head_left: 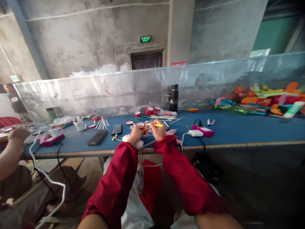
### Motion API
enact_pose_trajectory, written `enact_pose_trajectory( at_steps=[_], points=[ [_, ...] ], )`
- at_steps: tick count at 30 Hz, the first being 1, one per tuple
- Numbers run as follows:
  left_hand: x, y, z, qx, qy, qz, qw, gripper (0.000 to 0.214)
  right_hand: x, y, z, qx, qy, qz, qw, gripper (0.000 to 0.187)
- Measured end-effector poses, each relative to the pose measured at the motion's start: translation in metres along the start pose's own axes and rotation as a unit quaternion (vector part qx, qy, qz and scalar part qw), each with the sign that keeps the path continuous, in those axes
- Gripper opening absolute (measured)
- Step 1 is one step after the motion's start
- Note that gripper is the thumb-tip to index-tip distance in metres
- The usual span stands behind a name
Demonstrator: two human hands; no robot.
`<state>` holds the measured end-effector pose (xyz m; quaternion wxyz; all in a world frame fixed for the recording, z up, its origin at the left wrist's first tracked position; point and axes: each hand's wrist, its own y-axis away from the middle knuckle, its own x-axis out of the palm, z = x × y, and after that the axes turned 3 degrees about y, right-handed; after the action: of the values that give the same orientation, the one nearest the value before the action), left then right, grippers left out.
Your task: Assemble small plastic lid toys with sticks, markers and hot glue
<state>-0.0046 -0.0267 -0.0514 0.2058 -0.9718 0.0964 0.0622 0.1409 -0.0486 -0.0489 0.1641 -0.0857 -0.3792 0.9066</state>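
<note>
My right hand is closed around a slim yellow pen-like tool, whose tip points left toward my other hand. With fingers pinched together, my left hand holds a small tan piece, too small to name, right at the tool's tip. Both hands are over the blue tabletop near its front edge. A crumpled white wad lies below my left hand. Around the hands are small red-rimmed lids, thin sticks and pink scraps, partly covered by my fingers.
Phones, a white cup of sticks and magenta power strips with cables lie nearby. A black bottle stands before the perforated metal screen. Colourful items are piled right. Another person's arm reaches in left.
</note>
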Motion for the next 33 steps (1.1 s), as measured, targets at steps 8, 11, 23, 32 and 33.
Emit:
enact_pose_trajectory(
  at_steps=[8,11,23,32,33],
  points=[
    [0.001,0.0002,-0.0011,-0.013,0.01,-0.011,1.0,0.037,-0.0011,0.0004,0.0024,0.005,0.004,-0.008,1.0,0.023],
    [0.0012,0.0008,-0.0021,-0.013,0.013,-0.013,1.0,0.038,-0.0013,0.0007,0.0042,0.003,0.011,-0.005,1.0,0.023],
    [0.0016,0.002,-0.0044,-0.007,0.01,-0.016,1.0,0.04,-0.0006,-0.0004,0.0022,0.008,0.003,0.0,1.0,0.023],
    [0.001,0.0035,-0.0061,0.001,0.002,-0.009,1.0,0.04,-0.0008,0.0003,0.0014,0.004,0.006,0.009,1.0,0.022],
    [0.0008,0.0032,-0.0051,0.002,0.0,-0.01,1.0,0.039,-0.0006,0.0001,0.0008,0.006,0.001,0.009,1.0,0.023]
  ],
)
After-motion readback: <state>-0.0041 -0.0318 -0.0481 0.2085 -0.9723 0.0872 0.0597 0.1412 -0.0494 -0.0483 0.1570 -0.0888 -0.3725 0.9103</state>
